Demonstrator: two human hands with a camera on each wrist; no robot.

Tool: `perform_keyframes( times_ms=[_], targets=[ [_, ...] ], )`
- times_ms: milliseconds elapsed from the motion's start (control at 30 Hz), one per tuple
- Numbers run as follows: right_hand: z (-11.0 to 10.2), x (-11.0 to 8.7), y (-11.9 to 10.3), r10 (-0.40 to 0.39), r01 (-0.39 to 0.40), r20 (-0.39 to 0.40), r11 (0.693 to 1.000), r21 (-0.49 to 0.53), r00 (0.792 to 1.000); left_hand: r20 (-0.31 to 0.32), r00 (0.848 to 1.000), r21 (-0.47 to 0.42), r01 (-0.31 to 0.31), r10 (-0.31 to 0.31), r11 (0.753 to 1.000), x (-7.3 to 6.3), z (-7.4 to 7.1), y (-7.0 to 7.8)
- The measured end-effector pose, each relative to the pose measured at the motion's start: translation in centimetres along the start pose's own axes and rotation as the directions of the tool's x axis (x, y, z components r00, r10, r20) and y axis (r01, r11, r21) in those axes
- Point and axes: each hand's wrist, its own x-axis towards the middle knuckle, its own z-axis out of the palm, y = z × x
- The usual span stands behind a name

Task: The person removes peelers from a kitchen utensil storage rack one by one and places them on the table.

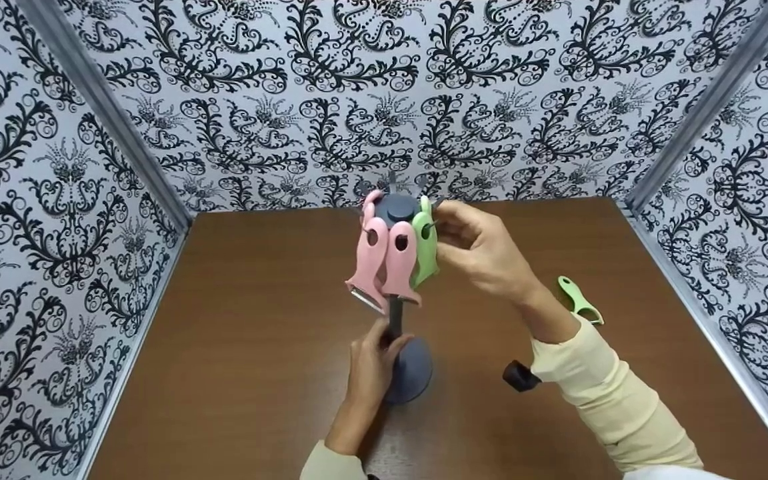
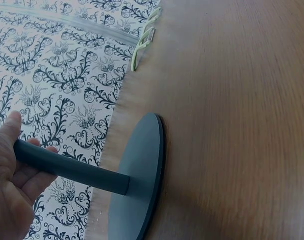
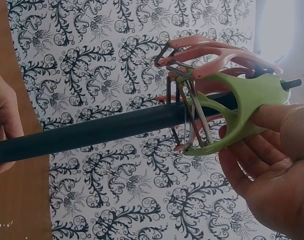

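A dark grey stand with a round base [image 1: 414, 373] and an upright pole [image 2: 71, 166] rises from the table. My left hand [image 1: 371, 363] grips the pole low down, thumb and fingers around it. Pink peelers [image 1: 401, 260] hang by their handle holes from hooks around the stand's top [image 1: 401, 208]. On the right side of the top are green peelers [image 1: 426, 247]. My right hand [image 1: 484, 250] pinches a green peeler [image 3: 252, 95] by its handle, thumb on the near face and fingers behind. A hook tip [image 3: 292, 84] shows at that handle's end.
Another green peeler [image 1: 579, 300] lies on the brown table [image 1: 257, 347], right of the stand and beside my right forearm. Patterned walls [image 1: 371, 100] with grey metal corner strips enclose the table at the back and sides. A black device [image 1: 521, 375] sits at my right wrist.
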Motion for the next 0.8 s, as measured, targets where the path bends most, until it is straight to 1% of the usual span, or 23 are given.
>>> perform_keyframes(
  times_ms=[133,233,400,600,700,800],
  targets=[
    [0.1,0.0,0.2,-0.012,0.012,-0.028,1.0,0.017,1.0,0.009,1.0,-0.014,-0.006,0.007,1.0,0.1,0.0,-0.1],
    [0.1,0.0,0.3,-0.027,0.028,-0.036,0.999,0.018,0.999,0.003,1.0,-0.016,0.009,-0.009,1.0,0.0,0.1,0.0],
    [0.0,0.1,0.3,-0.049,0.048,-0.033,0.999,-0.016,0.998,-0.01,1.0,-0.01,0.027,-0.027,1.0,-0.1,0.1,0.1],
    [-0.4,0.1,0.1,-0.081,0.078,-0.027,0.993,-0.093,0.996,-0.018,1.0,0.005,0.018,-0.018,1.0,-0.1,0.2,0.1],
    [-0.6,0.1,0.1,-0.104,0.098,-0.031,0.985,-0.143,0.994,-0.016,1.0,0.001,0.013,-0.013,1.0,-0.1,0.2,0.1],
    [-0.9,0.1,0.1,-0.134,0.124,-0.033,0.972,-0.201,0.99,-0.006,1.0,-0.008,0.021,-0.021,1.0,-0.1,0.2,0.2]
  ],
)
